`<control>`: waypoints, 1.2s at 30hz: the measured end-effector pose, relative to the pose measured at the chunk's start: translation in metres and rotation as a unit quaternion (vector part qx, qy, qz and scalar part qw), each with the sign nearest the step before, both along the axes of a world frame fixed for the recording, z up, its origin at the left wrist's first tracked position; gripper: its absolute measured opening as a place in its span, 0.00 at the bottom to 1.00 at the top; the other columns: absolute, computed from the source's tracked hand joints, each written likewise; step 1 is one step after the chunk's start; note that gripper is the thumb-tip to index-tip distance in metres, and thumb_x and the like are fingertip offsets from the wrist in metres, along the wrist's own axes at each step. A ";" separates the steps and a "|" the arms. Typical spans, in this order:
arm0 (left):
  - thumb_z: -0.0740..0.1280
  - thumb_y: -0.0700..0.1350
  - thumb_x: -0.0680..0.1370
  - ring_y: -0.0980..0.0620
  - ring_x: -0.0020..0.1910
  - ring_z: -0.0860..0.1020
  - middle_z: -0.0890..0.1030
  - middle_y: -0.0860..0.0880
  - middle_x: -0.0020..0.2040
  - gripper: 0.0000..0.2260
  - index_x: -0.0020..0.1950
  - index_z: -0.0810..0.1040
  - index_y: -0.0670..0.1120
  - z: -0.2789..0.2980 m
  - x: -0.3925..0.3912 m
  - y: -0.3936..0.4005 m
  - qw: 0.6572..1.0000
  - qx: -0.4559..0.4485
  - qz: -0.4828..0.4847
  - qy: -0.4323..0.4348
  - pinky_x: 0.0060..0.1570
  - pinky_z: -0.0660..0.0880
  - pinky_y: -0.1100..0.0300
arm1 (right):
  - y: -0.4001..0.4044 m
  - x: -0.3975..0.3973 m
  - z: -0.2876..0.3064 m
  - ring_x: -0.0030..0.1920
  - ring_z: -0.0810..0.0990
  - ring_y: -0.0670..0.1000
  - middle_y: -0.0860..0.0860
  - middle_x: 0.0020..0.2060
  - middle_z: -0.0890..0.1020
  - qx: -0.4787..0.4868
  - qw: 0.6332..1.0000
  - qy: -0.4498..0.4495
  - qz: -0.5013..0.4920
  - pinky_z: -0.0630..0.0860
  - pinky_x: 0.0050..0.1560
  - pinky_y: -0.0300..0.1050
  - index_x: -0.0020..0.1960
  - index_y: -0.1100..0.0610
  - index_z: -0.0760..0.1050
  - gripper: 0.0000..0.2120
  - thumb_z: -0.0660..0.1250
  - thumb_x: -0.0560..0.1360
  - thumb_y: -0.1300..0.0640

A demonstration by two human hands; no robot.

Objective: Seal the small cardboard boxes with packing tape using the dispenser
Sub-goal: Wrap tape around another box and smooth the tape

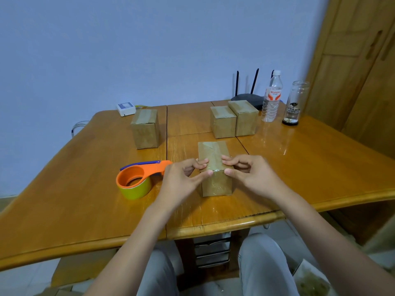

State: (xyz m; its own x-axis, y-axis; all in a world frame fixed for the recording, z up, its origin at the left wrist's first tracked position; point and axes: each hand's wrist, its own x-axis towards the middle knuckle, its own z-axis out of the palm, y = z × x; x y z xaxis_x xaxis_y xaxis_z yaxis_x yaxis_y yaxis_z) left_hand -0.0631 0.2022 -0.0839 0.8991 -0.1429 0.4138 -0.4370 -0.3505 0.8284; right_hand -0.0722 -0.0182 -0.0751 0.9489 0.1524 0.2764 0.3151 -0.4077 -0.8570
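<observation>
A wooden desk (64, 189) fills the view, seen from above by a seated person. At far left near the wall lies a small white device (126, 108). Just right of it stands a taped box (145, 129). Nearer the front edge, a tape dispenser (136, 180) with an orange frame and a yellow-green roll lies on the desk, just left of the hands.

The left hand (181, 181) touches the near box (214, 167) at its front top edge, thumb and fingers (202, 163) curled onto the tape there. The right hand (252, 173) meets the same edge from the other side, its fingers likewise bent onto the box. It looks as if both pinch or press the tape, though the exact grip is hard to tell. The box stands at the desk's centre front.

Behind it, two more boxes (234, 120) stand touching side by side. To their right are a black router (248, 97), a water bottle (272, 97) and a glass jar (296, 103). A wooden wardrobe (352, 71) rises at far right.
</observation>
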 end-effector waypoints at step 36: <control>0.72 0.43 0.74 0.51 0.64 0.79 0.82 0.48 0.64 0.22 0.68 0.77 0.51 -0.029 -0.001 -0.018 0.852 -0.443 -0.027 0.279 0.66 0.75 0.53 | 0.023 -0.016 -0.003 0.73 0.68 0.42 0.47 0.73 0.73 0.136 0.987 0.064 -0.062 0.66 0.67 0.37 0.65 0.44 0.79 0.15 0.69 0.80 0.55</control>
